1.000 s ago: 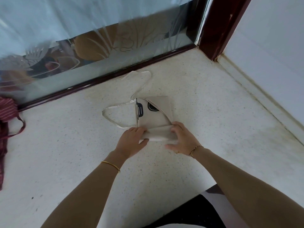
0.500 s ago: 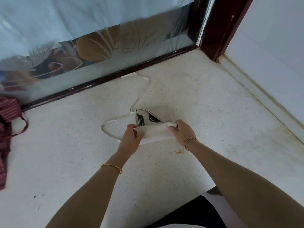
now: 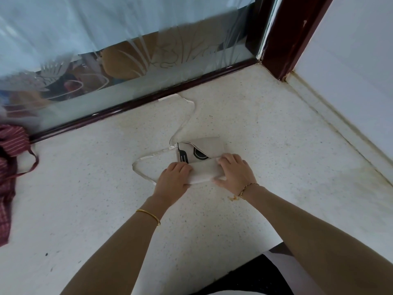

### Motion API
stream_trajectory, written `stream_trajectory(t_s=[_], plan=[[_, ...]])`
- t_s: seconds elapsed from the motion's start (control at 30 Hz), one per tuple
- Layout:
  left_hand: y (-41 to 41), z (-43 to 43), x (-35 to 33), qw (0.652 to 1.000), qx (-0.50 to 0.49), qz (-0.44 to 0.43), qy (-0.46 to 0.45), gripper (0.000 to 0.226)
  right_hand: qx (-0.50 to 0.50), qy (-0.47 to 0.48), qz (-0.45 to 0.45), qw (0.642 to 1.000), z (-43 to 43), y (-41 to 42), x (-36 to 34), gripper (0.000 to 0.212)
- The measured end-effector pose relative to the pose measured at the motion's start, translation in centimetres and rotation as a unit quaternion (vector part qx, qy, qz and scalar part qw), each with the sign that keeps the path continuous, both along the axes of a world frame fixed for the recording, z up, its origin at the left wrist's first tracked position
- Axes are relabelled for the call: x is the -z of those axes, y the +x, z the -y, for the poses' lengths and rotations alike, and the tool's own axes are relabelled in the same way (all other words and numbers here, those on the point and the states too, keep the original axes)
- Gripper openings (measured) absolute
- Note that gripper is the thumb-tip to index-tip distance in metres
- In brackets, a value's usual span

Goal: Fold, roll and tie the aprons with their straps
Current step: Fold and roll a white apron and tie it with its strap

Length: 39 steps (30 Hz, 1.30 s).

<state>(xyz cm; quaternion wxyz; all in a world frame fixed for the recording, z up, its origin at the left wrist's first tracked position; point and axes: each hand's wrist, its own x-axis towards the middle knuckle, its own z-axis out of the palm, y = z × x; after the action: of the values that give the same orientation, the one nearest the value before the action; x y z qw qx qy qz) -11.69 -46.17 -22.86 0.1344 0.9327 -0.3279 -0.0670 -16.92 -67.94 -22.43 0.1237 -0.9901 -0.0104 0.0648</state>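
Beige apron (image 3: 202, 149) on floor (image 3: 102, 188) by glass door (image 3: 127, 50), part-rolled. Left hand (image 3: 173, 180) and right hand (image 3: 232, 174): grip clamped on either roll end, probably to keep it tight, even. Straps (image 3: 184, 124) left loose beyond, ready for tying.

Single head-worn wide-angle view, steeply downward onto nearby floor (image 3: 85, 188).

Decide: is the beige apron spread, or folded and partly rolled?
Folded, partly rolled: left hand and right hand grip the beige apron at its rolled end; a folded part lies flat beyond.
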Motion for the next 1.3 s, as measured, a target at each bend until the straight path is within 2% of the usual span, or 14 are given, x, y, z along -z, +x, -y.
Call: stream_trajectory(t_s=[0.1, 0.2, 0.3, 0.4, 0.67, 0.8, 0.93, 1.1, 1.2, 1.3], plan=[[0.2, -0.2, -0.4, 0.999, -0.015, -0.023, -0.036, 0.04, 0.001, 0.017, 0.003, 1.0, 0.4, -0.6, 0.4, 0.041], [0.4, -0.2, -1.2, 0.983, -0.109, -0.106, -0.1, 0.041, 0.056, 0.124, 0.032, 0.99, 0.8, -0.4, -0.1, 0.032], [0.7, -0.2, -1.6, 0.934, -0.212, -0.223, -0.18, 0.046, 0.094, 0.195, -0.009, 0.976, 1.1, 0.1, -0.9, 0.033], [0.7, 0.1, -1.3, 0.892, -0.27, -0.288, -0.22, 0.048, 0.102, 0.202, -0.037, 0.973, 0.8, 0.7, -0.8, 0.031], [0.8, 1.1, -0.4, 0.895, -0.324, -0.235, -0.195, 0.038, 0.143, 0.171, -0.056, 0.973, -0.4, 1.9, -0.6, 0.029], [1.5, 1.4, -0.3, 0.903, -0.334, -0.224, -0.149, 0.033, 0.036, -0.029, -0.028, 0.999, -0.9, 3.1, -1.5, 0.042], [2.1, 1.6, -0.2, 0.905, -0.347, -0.217, -0.118, 0.031, -0.055, -0.109, -0.086, 0.989, -1.5, 5.1, -1.8, 0.059], [2.5, 1.7, -0.1, 0.915, -0.336, -0.207, -0.081, 0.028, -0.112, -0.092, -0.124, 0.982, -2.7, 7.5, -1.9, 0.051], [2.6, 1.6, -0.1, 0.929, -0.31, -0.195, -0.06, 0.029, -0.122, -0.117, -0.133, 0.977, -3.3, 8.1, -1.9, 0.052], [2.7, 1.5, -0.3, 0.934, -0.292, -0.199, -0.048, 0.028, -0.096, -0.063, -0.185, 0.976, -3.8, 8.6, -2.1, 0.055]])
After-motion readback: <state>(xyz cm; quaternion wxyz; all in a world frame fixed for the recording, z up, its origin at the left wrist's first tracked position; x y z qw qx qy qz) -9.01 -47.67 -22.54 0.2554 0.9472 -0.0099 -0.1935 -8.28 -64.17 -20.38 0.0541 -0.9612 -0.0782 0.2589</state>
